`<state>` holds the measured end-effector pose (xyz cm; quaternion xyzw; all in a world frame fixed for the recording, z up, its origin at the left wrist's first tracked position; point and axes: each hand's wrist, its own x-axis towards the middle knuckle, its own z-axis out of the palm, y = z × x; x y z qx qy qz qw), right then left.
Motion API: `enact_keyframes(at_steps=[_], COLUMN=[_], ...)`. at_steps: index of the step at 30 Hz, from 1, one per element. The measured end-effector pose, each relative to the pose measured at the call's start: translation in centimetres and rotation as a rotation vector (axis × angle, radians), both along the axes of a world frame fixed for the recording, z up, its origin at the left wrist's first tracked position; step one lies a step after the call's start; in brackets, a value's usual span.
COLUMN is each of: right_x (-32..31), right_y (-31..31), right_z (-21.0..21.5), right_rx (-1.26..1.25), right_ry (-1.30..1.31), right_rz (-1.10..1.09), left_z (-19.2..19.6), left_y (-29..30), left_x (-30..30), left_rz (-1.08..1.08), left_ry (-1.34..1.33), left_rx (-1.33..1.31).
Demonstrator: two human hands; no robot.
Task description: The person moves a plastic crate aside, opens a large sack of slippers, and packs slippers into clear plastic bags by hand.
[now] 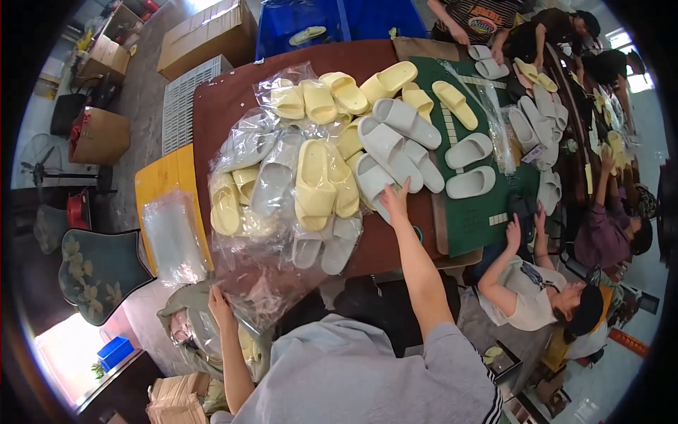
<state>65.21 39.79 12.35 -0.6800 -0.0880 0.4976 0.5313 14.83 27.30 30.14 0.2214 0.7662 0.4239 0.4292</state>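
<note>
My left hand [221, 306] pinches the edge of a clear plastic bag [265, 300], which hangs over the near edge of the brown-topped table. My right hand [397, 203] is on the heel end of a grey slipper [372, 174], its thumb and fingers around the sole; part of the grip is hidden. More grey slippers [385, 145] lie heaped just beyond it. Left of them, a pair of ribbed yellow slippers [316, 177] rests on a pile of bagged slippers. A bagged grey pair [339, 247] lies close to the table's near edge.
Loose yellow slippers [344, 92] lie farther back. A green mat [466, 219] on the right holds two grey slippers [471, 182]. Stacked clear bags [173, 233] lie on a yellow board [166, 177] at left. A co-worker [522, 290] sits at right; blue bins [300, 18] stand behind.
</note>
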Motion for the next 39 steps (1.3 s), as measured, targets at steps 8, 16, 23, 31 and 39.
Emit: enact_keyframes(at_steps=[8,16,23,31,39], right_x=[-1.2,14.4,12.5,-10.7,-16.8], right_y=[7.6,9.1,3.4,-2.2,6.5], right_z=[-0.5,2.9,3.2,3.5,8.0], right_rx=[0.021,0.016,-0.016,0.325,0.398], right_ry=[-0.214,-0.567,-1.152,-0.709,-1.101], right_rz=[0.042,0.147,0.112,0.649,1.245], left_z=[0.8,-0.7,-0.9,2.1,9.2], left_y=[-2.5,-3.0,-2.4,-2.6,-0.1], left_x=[0.4,1.2,0.9,-1.7,0.9], left_rz=[-0.018,-0.005,-0.029,-0.282,-0.506], left_ry=[0.100,0.067,0.049,0.300,0.395], left_rx=[-0.112,-0.175,-0.183,-0.179,0.042])
